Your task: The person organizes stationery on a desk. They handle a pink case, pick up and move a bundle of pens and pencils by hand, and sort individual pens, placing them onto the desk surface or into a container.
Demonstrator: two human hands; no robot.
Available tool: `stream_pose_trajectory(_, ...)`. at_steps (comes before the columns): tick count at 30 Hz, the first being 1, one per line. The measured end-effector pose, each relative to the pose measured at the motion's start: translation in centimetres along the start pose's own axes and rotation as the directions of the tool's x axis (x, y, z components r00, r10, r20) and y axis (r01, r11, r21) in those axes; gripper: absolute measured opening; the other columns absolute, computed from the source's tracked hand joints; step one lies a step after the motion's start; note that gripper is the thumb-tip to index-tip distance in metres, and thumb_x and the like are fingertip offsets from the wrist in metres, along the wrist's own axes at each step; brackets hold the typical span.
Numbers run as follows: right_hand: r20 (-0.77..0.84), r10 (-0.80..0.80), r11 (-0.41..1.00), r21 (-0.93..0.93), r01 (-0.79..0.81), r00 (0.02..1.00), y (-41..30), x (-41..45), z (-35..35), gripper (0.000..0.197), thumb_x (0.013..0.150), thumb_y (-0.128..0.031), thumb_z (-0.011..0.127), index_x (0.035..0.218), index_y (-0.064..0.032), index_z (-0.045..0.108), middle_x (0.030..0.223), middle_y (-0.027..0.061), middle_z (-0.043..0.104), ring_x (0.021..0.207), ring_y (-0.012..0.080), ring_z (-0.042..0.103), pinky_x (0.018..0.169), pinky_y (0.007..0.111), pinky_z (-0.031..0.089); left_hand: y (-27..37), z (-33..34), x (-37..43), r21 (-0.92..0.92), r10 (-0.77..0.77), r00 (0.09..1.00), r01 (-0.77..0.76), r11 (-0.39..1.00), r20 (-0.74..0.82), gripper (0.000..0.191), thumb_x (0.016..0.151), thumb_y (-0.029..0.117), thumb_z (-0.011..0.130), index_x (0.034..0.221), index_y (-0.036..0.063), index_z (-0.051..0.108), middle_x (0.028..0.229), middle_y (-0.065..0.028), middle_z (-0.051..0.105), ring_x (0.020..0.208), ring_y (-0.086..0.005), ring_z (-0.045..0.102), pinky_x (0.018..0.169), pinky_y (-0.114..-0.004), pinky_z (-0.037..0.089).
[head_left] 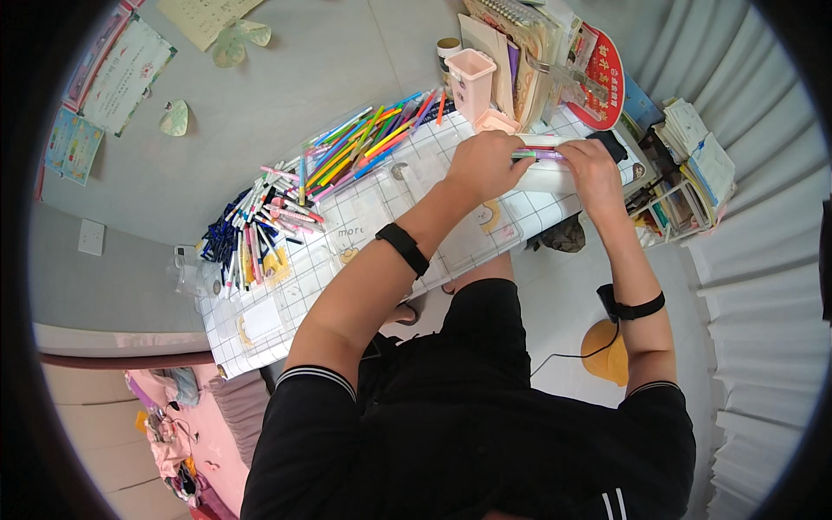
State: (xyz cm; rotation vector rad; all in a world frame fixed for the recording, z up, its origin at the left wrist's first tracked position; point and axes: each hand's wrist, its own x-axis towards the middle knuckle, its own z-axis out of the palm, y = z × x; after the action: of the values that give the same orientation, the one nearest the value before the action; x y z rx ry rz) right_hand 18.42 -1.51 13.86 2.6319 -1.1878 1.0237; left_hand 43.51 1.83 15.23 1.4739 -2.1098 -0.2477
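Observation:
At the right end of the desk my left hand (484, 168) has its thumb and fingers closed around one end of a small group of pens (545, 155), a green and a purple one among them. My right hand (593, 172) grips the other end, its fingers bent over the pens. The pens lie level between both hands, within or just above a white case (549, 178); which of the two I cannot tell. A pink lidded bin (471, 81) stands just behind my left hand. Fingers hide much of the pens and the case.
Colored pencils and markers (364, 143) lie in a heap along the wall side of the grid-patterned desk mat (325, 260). More pens with dark blue caps (227, 227) are piled farther left. Upright books (520, 71) and a red fan-shaped board (601, 81) stand behind my hands.

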Motion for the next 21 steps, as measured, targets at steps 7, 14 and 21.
stream_pose_trajectory(7, 0.174, 0.051, 0.998, -0.053, -0.043, 0.983, 0.8, 1.5, 0.1, 0.022, 0.09, -0.007, 0.082, 0.112, -0.0053, 0.083, 0.109, 0.0097, 0.078, 0.106, 0.0329, 0.075, 0.091, 0.045, 0.062, 0.2, 0.5, 1.4, 0.104, -0.044, 0.998, 0.039, 0.994, 0.04, 0.027, 0.101, 0.03, 0.077, 0.11, 0.0051, 0.082, 0.094, -0.0189, 0.08, 0.091, -0.0404, 0.078, 0.079, -0.053, 0.062)
stream_pose_trajectory(14, 0.164, 0.14, 0.986, -0.113, -0.122, 0.976, 1.3, 1.8, 1.2, 0.028, 0.089, -0.008, 0.085, 0.117, -0.0036, 0.083, 0.115, 0.0139, 0.08, 0.104, 0.037, 0.077, 0.091, 0.046, 0.063, -0.2, 0.5, 1.8, 0.151, 0.054, 0.998, -0.057, 0.987, 0.027, 0.018, 0.098, 0.024, 0.08, 0.106, 0.0083, 0.084, 0.089, -0.0172, 0.08, 0.088, -0.0375, 0.08, 0.077, -0.05, 0.063)
stream_pose_trajectory(21, 0.117, 0.218, 0.976, -0.015, -0.218, 0.969, 1.0, 1.9, 0.9, 0.043, 0.086, -0.006, 0.088, 0.128, -0.0032, 0.078, 0.123, 0.0177, 0.079, 0.108, 0.041, 0.077, 0.094, 0.047, 0.062, -0.4, 1.1, 1.6, 0.247, 0.074, 0.996, -0.083, 0.965, 0.047, 0.014, 0.098, 0.017, 0.075, 0.104, 0.007, 0.084, 0.089, -0.0174, 0.08, 0.087, -0.0369, 0.08, 0.074, -0.05, 0.064)
